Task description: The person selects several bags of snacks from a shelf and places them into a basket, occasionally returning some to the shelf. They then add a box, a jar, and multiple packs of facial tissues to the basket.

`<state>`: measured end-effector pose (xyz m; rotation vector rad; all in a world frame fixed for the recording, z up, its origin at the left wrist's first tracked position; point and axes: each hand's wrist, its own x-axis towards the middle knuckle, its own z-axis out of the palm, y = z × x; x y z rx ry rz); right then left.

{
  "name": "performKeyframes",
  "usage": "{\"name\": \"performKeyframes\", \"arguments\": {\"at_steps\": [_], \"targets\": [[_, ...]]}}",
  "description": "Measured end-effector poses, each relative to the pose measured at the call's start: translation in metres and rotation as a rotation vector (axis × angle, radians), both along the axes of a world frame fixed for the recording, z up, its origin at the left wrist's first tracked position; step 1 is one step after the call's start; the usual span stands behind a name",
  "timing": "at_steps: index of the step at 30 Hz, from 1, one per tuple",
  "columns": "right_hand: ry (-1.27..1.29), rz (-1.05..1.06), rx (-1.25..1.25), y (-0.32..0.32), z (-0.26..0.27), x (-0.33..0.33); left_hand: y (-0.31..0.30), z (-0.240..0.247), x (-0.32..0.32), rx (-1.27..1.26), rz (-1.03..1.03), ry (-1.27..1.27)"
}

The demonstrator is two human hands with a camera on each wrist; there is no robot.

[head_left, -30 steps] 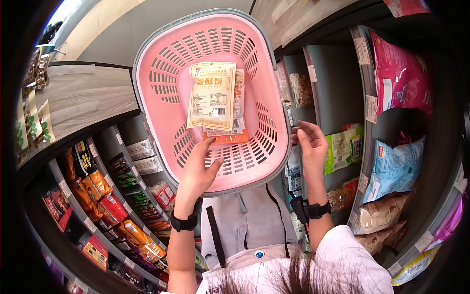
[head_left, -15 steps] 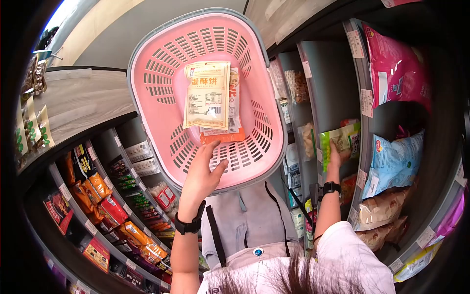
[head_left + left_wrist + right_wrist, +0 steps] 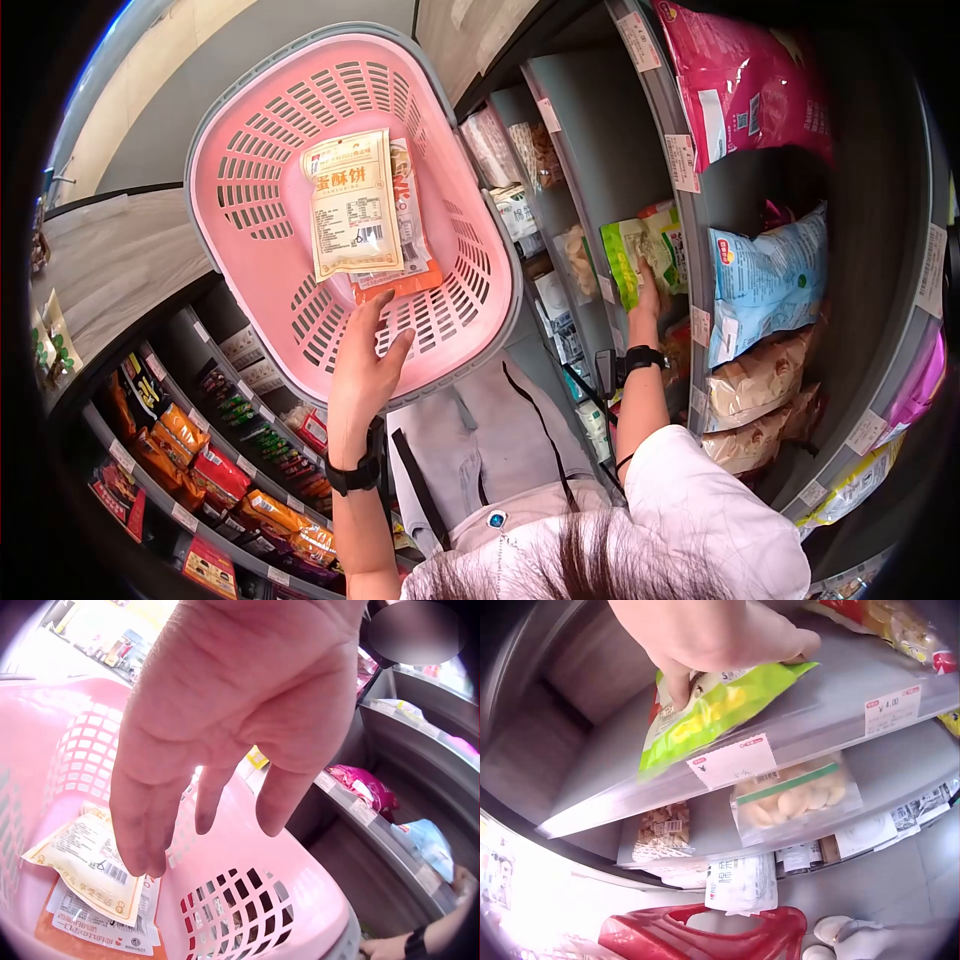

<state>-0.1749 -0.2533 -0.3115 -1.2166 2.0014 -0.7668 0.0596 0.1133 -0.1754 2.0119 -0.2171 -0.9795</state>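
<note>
My left hand (image 3: 363, 368) hovers over the near end of a pink basket (image 3: 290, 192), its fingers loosely extended and nothing held. Its fingertips overlap the orange edge of a white-and-orange packet (image 3: 418, 278) in the head view. On top of that packet lies a cream biscuit bag (image 3: 352, 215); both are inside the basket. Over at the right shelf, my right hand (image 3: 648, 292) grips a green-and-white snack bag (image 3: 624, 265). The right wrist view shows the thumb (image 3: 678, 688) pressed on this bag, which sits at the shelf's front lip; some fingertips are hidden.
Price tags line the shelf edge (image 3: 891, 710). A pink bag (image 3: 745, 95), a blue bag (image 3: 768, 285) and brown bags (image 3: 758, 385) fill the neighbouring shelf. Under the green bag's shelf sits a clear bag of pale pieces (image 3: 795, 796). Orange snack packets (image 3: 180, 430) stand at left.
My right hand has gone from beside the basket's rim to the green snack bag on the shelf and gripped it. The head view has turned right; the left hand stays over the basket.
</note>
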Motion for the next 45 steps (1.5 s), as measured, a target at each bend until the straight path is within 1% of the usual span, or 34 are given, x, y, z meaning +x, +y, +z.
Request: {"name": "performKeyframes", "arguments": {"at_steps": [2,4,5,7,9,10,11,12,14,15,16,18,19,20,21,22,23,24,25,26,28,30,31,33,35,37,39,42,44,45], "targets": [[-0.166,-0.08,-0.013,0.004,0.008,0.004,0.001,-0.001,-0.002,-0.006,-0.002,-0.015],[-0.428,-0.07,0.049,0.004,0.017,0.006,0.003,-0.003,-0.001,-0.007,-0.046,-0.027],[-0.594,-0.028,0.11,-0.001,0.02,0.002,0.005,-0.003,-0.001,-0.001,-0.063,-0.034],[-0.759,0.047,0.204,-0.002,0.03,0.002,0.002,0.004,0.0,-0.026,-0.03,-0.015],[-0.795,0.154,0.33,0.013,0.053,0.012,-0.002,0.009,0.002,-0.044,-0.022,-0.004],[-0.805,0.247,0.369,0.03,0.073,0.028,-0.004,0.01,0.002,-0.116,-0.007,0.008],[-0.821,0.293,0.409,0.047,0.089,0.043,-0.006,0.012,0.002,-0.177,0.041,0.149],[-0.786,0.375,0.478,0.054,0.093,0.042,-0.008,0.014,0.001,-0.241,0.087,0.288],[-0.906,0.725,0.651,0.077,0.118,0.063,-0.01,0.027,0.002,-0.43,0.192,0.507],[-0.912,0.843,0.743,0.094,0.138,0.088,-0.008,0.03,0.001,-0.511,0.221,0.61],[-0.914,0.961,0.83,0.112,0.155,0.116,-0.005,0.03,0.0,-0.563,0.276,0.589],[-0.598,1.235,0.847,0.139,0.164,0.15,-0.002,0.026,-0.007,-0.676,0.378,0.547],[-0.503,1.351,0.85,0.151,0.163,0.167,0.006,0.019,-0.01,-0.59,0.464,0.444],[-0.4,1.462,0.847,0.162,0.159,0.183,0.015,0.014,-0.007,-0.466,0.528,0.398],[-0.464,1.446,0.767,0.174,0.146,0.192,0.02,0.011,-0.001,-0.425,0.63,0.373],[-0.524,1.425,0.681,0.182,0.131,0.198,0.032,0.001,0.003,-0.288,0.649,0.236],[-0.339,1.464,0.458,0.187,0.128,0.2,0.039,0.004,0.008,-0.168,0.599,0.11],[-0.146,1.482,0.237,0.189,0.125,0.201,0.046,-0.003,0.008,-0.192,0.575,0.029],[-0.214,1.47,0.104,0.191,0.116,0.198,0.052,-0.003,0.009,-0.129,0.501,0.013],[-0.149,1.53,0.072,0.187,0.12,0.194,0.055,-0.002,0.008,-0.066,0.43,-0.003],[-0.433,1.411,0.166,0.18,0.115,0.18,0.052,0.0,0.005,-0.099,0.398,0.067],[-0.625,1.075,0.278,0.171,0.126,0.164,0.042,0.003,0.001,-0.117,0.347,0.077],[-0.607,1.03,0.25,0.156,0.126,0.155,0.039,0.002,-0.001,-0.105,0.314,0.069],[-0.485,0.856,0.153,0.124,0.116,0.133,0.031,0.004,-0.003,-0.071,0.275,0.054],[-0.329,0.674,-0.067,0.077,0.076,0.095,0.022,0.008,-0.003,-0.085,0.258,0.083],[-0.196,0.182,0.007,0.035,0.052,0.071,0.015,0.009,-0.003,-0.106,0.24,0.069],[-0.426,-0.098,0.158,-0.019,0.022,0.03,0.009,0.007,-0.004,-0.12,0.213,0.051],[0.076,0.467,-0.175,-0.062,-0.021,-0.026,0.006,0.006,-0.007,-0.1,0.179,0.08],[0.423,0.826,-0.389,-0.074,-0.04,-0.061,0.003,0.006,-0.009,-0.081,0.153,0.059],[0.796,1.04,-0.53,-0.075,-0.043,-0.07,0.002,0.007,-0.01,-0.08,0.159,0.069]]}}
